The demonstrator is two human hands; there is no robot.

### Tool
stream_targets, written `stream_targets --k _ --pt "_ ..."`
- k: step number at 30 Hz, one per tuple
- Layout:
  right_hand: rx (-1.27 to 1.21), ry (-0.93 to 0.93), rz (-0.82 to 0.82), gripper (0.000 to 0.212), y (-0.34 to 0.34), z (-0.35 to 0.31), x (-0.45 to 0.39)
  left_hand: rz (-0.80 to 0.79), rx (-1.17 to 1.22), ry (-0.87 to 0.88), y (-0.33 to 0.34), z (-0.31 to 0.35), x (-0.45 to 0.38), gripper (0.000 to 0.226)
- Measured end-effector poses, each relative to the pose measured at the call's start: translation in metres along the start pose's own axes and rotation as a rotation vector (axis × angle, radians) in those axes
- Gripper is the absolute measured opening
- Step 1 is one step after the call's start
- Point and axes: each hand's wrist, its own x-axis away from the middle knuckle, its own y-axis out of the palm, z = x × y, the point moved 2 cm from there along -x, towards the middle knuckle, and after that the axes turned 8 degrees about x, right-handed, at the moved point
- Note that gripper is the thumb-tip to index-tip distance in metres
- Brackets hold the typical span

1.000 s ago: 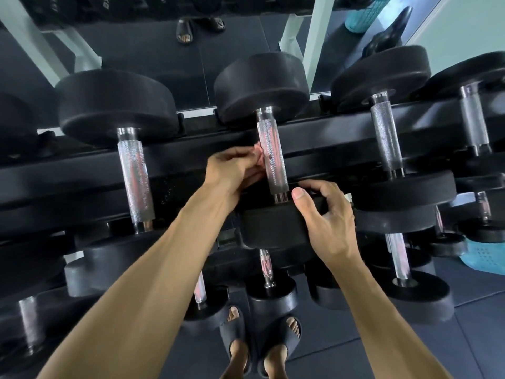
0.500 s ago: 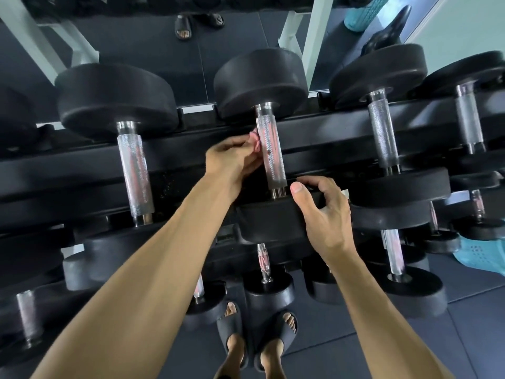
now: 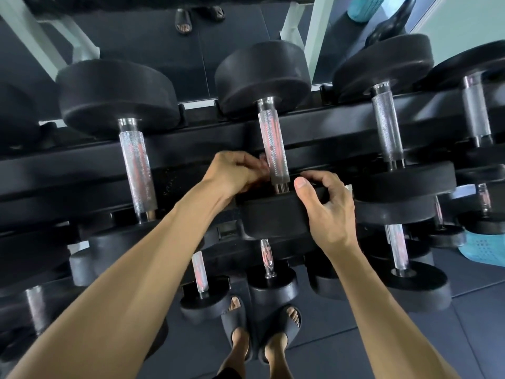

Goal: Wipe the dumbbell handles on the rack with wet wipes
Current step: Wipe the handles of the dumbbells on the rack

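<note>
Head view: left hand point(image 3: 232, 173), fingers pinched on a barely visible wipe, touches the dumbbell handle point(image 3: 273, 146); at 3 o'clock, right hand point(image 3: 328, 212) grips the near weight head point(image 3: 270, 217).

I look down at a black rack point(image 3: 191, 149) of dumbbells. My left hand point(image 3: 232, 173) presses its bunched fingers against the lower end of the middle dumbbell's knurled handle point(image 3: 273, 143), while my right hand point(image 3: 328, 212) grips that dumbbell's near weight head point(image 3: 273, 217). Sandalled feet point(image 3: 262, 329) stand on dark floor mats point(image 3: 410, 337).
</note>
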Motion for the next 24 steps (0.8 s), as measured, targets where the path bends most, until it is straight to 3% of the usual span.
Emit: stream_targets --k 4,10,16,18,21,24 --pt "-0.016 -0.012 0.025 0.039 0.0 0.0 0.0 -0.094 -0.301 0.013 -0.002 0.0 0.007 0.028" --pt "-0.032 0.007 0.018 0.039 0.001 -0.001 0.001 0.137 0.199 0.099 0.005 0.011 0.007 0.018" --pt "-0.017 0.017 0.017 0.032 0.001 -0.001 0.002 0.024 -0.166 0.058 0.005 -0.008 0.023 0.015" --pt "0.006 0.023 -0.01 0.024 0.0 -0.003 0.002 0.096 -0.092 0.13 0.007 -0.001 0.021 0.014" --pt "-0.001 0.014 -0.008 0.034 -0.001 -0.002 0.003 0.202 0.218 0.193 0.011 0.017 0.007 0.017" --pt "0.002 0.019 -0.014 0.034 -0.001 -0.002 0.004 0.153 0.114 0.171 0.01 0.013 0.008 0.017"
